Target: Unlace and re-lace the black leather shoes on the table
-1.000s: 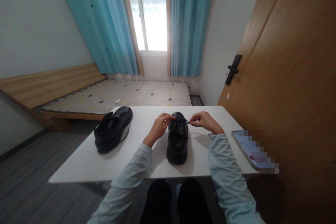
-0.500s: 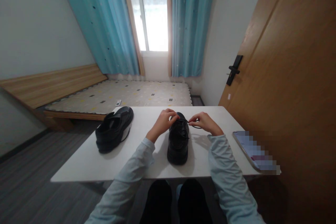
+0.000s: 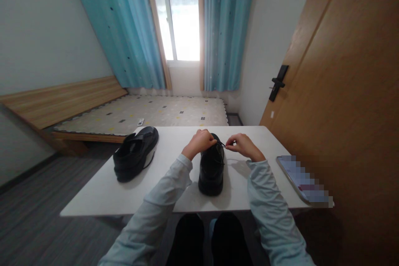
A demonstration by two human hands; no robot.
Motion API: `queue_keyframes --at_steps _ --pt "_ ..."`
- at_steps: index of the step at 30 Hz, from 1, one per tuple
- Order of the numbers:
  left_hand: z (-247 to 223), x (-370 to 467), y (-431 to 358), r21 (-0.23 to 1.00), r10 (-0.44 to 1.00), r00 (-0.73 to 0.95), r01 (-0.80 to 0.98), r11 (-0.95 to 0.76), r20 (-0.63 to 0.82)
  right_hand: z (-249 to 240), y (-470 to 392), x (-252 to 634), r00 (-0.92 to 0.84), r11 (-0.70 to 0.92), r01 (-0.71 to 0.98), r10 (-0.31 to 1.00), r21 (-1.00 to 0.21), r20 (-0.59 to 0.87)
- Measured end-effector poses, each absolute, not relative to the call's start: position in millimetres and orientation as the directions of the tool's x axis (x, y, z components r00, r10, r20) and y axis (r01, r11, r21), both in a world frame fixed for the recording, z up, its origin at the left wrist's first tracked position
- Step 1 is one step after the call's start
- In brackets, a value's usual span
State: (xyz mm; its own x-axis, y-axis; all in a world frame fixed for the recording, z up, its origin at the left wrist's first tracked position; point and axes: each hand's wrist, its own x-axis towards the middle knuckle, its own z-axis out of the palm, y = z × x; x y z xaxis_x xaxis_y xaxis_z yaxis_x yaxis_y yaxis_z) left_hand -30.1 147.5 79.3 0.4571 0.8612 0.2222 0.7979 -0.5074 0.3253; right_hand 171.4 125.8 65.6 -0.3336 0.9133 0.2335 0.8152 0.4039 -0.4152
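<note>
A black lace-up shoe (image 3: pixel 211 176) stands on the white table (image 3: pixel 183 197) with its heel toward me and its toe pointing away. Over the left side of its lacing, my left hand (image 3: pixel 201 141) is closed in a pinch at the laces; what exactly lies between those fingertips is partly hidden. My right hand (image 3: pixel 243 145), just right of the shoe, pinches a black shoelace (image 3: pixel 223 145) that runs from the lacing to its fingertips. The matching black shoe (image 3: pixel 134 156) sits at the table's left, its lace hanging loose on the tabletop.
At the table's right edge lies a flat, blurred-out item (image 3: pixel 304 181). Beyond the table stands a bed (image 3: pixel 174 110) with a small white remote (image 3: pixel 141 122) on it. A wooden door (image 3: pixel 343 91) with a black handle rises on the right.
My left hand has moved right, further over the shoe's lacing. My right hand has shifted very slightly right, and less lace shows beside it. Both shoes have stayed in place.
</note>
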Motion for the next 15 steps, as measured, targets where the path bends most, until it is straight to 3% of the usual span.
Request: queue_keyframes --at_steps 8,15 --pt "80 -26 153 0.393 0.843 0.521 0.753 -0.528 0.135 62 128 164 -0.359 0.443 0.808 0.893 -0.389 0.273" --pt "80 -17 151 0.351 0.915 0.383 0.846 -0.401 0.123 60 129 162 -0.356 0.435 0.823 0.896 -0.365 0.266"
